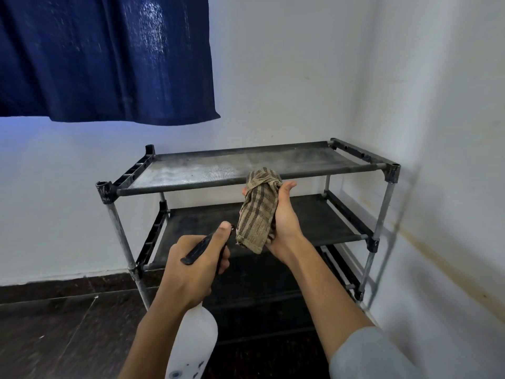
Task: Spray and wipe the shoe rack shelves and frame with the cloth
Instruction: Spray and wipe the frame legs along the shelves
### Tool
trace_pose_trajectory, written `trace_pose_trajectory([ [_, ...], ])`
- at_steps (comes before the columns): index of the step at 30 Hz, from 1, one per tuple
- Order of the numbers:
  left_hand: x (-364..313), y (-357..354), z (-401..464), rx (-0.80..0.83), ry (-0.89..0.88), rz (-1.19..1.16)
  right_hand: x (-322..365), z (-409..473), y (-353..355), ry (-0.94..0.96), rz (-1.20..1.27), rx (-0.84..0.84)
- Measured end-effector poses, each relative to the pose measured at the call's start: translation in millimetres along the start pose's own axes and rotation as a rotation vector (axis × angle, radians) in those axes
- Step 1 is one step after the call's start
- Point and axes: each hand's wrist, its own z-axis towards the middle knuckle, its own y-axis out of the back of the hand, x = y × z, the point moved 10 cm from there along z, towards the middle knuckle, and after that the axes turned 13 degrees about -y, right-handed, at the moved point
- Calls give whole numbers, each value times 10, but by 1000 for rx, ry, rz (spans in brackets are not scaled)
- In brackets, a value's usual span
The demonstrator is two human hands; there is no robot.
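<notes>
A black shoe rack (175,191) with grey metal posts stands in the room corner. Its top shelf (218,168) looks dusty and pale. A darker second shelf (322,222) lies below it, with lower shelves in shadow. My right hand (285,222) holds a bunched brown checked cloth (258,212) upright in front of the rack, palm turned toward me. My left hand (195,269) grips a white spray bottle (195,340) by its black trigger head (203,246). The nozzle points at the cloth from a few centimetres away.
A dark blue curtain (109,56) hangs at upper left above the rack. White walls (437,132) close in behind and to the right. The dark stone floor (54,329) stretches out to the left of the rack.
</notes>
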Motion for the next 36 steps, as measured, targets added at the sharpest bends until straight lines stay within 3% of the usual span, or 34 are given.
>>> trace_pose_trajectory([
  [8,128,27,35,-9,41,-27,-50,7,34,-34,29,-7],
  [16,341,73,49,122,36,45,-214,45,24,-146,12,-10],
  [22,340,377,-5,75,-75,108,-305,62,44,-208,-15,-62],
  [36,474,1226,-255,-156,-107,299,-818,275,-460,-344,-69,-116],
])
